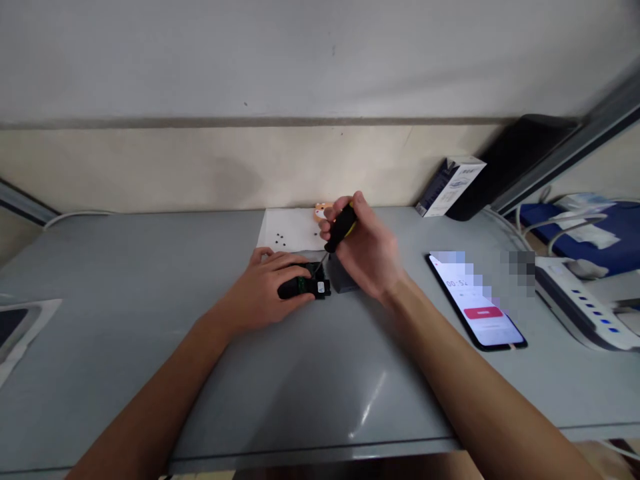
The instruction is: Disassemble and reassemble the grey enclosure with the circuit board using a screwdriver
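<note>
Under the fingers of my left hand (273, 287) lies a small black device (295, 287) with a bit of green circuit board and a pale sticker showing; the hand grips it against the desk. A screwdriver (341, 228) with a black and yellow handle is held in my right hand (367, 250). Its thin shaft slants down to the device's right part, where the tip is hard to make out. Just right of the device sits a dark grey piece (344, 275), partly covered by my right hand. Behind, several tiny dark screws (281, 239) rest on a white sheet (295, 223).
An orange and white figure (321, 212) stands at the sheet's back edge. To the right lie a lit phone (475, 300) showing a timer and a white power strip (585, 303). A carton (453, 187) leans by a black cylinder (510, 167) near the wall. A framed item (30, 327) is at left.
</note>
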`<state>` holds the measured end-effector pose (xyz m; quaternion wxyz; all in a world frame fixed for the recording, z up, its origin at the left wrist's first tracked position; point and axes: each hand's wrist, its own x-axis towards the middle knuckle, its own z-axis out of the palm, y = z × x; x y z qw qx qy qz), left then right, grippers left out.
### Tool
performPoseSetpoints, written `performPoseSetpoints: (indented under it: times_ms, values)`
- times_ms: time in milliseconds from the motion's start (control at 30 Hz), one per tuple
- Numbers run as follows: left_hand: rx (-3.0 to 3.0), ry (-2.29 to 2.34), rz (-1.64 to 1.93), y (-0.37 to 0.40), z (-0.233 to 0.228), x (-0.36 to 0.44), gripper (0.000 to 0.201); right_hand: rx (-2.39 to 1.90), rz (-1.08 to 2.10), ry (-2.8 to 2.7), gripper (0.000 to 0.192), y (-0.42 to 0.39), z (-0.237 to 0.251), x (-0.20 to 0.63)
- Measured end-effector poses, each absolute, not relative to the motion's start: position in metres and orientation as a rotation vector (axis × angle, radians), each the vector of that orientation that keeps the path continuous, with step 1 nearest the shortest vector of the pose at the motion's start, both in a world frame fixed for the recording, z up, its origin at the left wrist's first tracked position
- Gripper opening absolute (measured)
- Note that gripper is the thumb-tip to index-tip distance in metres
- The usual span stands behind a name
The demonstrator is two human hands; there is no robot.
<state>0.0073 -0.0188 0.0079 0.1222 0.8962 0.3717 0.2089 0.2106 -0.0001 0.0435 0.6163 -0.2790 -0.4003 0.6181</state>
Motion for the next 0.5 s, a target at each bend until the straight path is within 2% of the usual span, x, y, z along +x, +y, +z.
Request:
performPoseSetpoints:
  times_ms: [167, 267, 500]
  values:
    - [2.648, 1.080, 0.589, -0.0189, 0.0086, 0.0068, 0.016, -0.731, 1.272, -0.952, 0.064, 0.0021, 0.0354, 0.2112]
    - [2.657, 1.069, 0.604, -0.0187, 0.0080, 0.0068, 0.016, -0.734, 1.220, -1.011, 0.059, 0.0034, 0.0346, 0.2120]
    - [2.690, 1.048, 0.612, -0.0189, 0.0088, 0.0064, 0.016, -0.671, 1.393, -1.022, 0.056, 0.0021, 0.0395, 0.2164]
